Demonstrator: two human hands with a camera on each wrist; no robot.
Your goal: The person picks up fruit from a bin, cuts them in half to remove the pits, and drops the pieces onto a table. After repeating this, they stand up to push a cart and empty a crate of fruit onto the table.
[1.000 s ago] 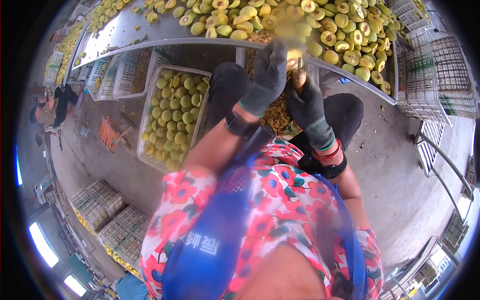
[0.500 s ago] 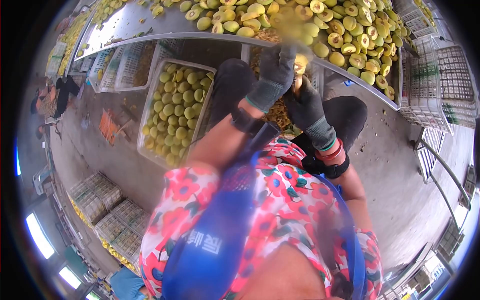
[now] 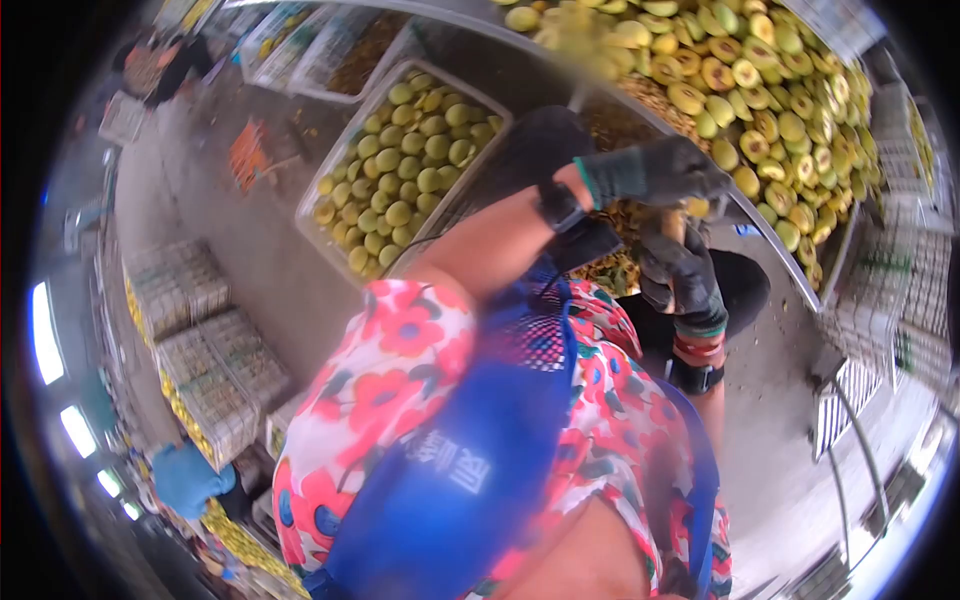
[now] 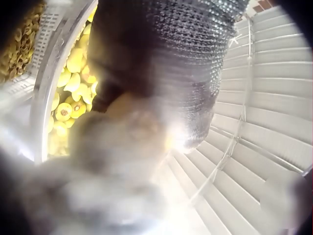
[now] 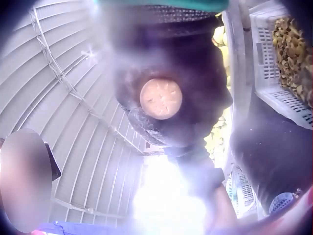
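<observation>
Both hands wear dark knit gloves and meet over a crate of peelings in the head view. The right hand (image 3: pixel 685 265) grips a wooden-handled tool (image 3: pixel 675 228); its round handle end (image 5: pixel 161 99) pokes out of the fist in the right wrist view. Just above, the left hand (image 3: pixel 660 175) has its fingers curled about a small yellow piece of fruit (image 3: pixel 697 207), mostly hidden by the glove. In the left wrist view the dark glove (image 4: pixel 190 63) fills the middle and the fingertips are blurred.
Halved yellow-green fruits (image 3: pixel 770 130) heap on a metal-edged table (image 3: pixel 745 205). A white crate of whole green fruits (image 3: pixel 410 165) stands left of the knees. Stacked crates (image 3: pixel 860 290) rise at the right, more crates (image 3: pixel 215 380) at the left. A person in blue (image 3: pixel 190 480) is behind.
The head view has swung, so the table and crates sit differently in it. Both hands have come away from the table edge toward the body, the left now lying across above the right.
</observation>
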